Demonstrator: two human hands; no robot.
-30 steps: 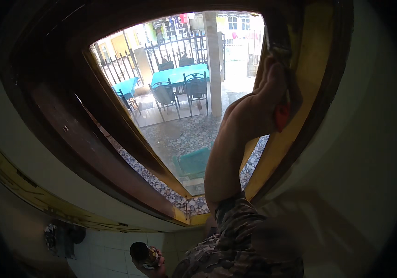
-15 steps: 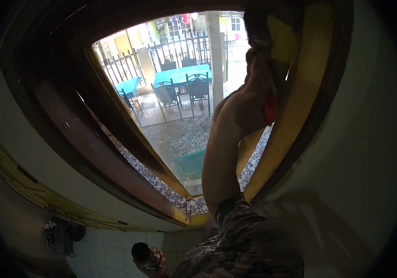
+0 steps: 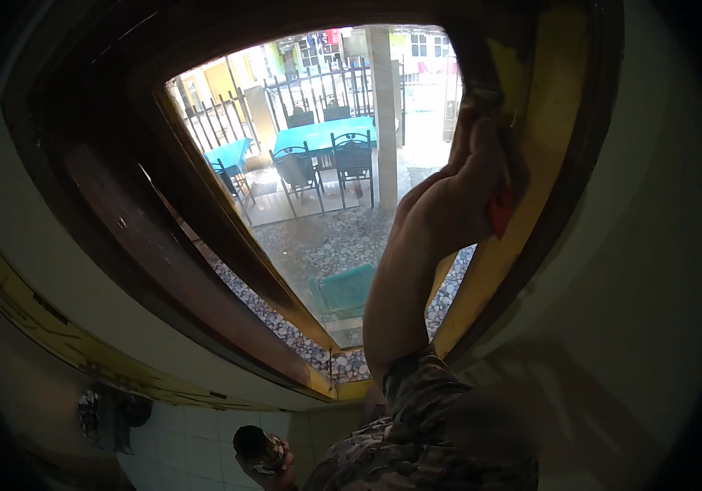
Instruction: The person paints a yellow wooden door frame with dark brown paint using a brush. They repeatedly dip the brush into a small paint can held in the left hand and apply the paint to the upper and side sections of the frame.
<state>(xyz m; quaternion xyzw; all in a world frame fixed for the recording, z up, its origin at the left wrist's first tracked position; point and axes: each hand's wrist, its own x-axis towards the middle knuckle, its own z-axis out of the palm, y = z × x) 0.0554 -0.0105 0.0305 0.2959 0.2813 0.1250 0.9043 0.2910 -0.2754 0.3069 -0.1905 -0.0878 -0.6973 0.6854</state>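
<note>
Glossy dark wooden window frame (image 3: 146, 245), matt yellow-painted inner edge (image 3: 555, 131), camouflage cloth sleeve (image 3: 416, 434).

Room in a house or small eatery, looking out an opening; dark brown wooden window frame (image 3: 146, 245) with yellow inner edge set in a plain pale wall (image 3: 629, 270); white tiled floor (image 3: 195, 450) below; outside a pebbled yard (image 3: 326, 245), teal-topped tables (image 3: 326, 131) with dark chairs (image 3: 354, 159), a black metal railing fence (image 3: 318, 86) and a pillar (image 3: 382, 106); coloured buildings beyond.
</note>
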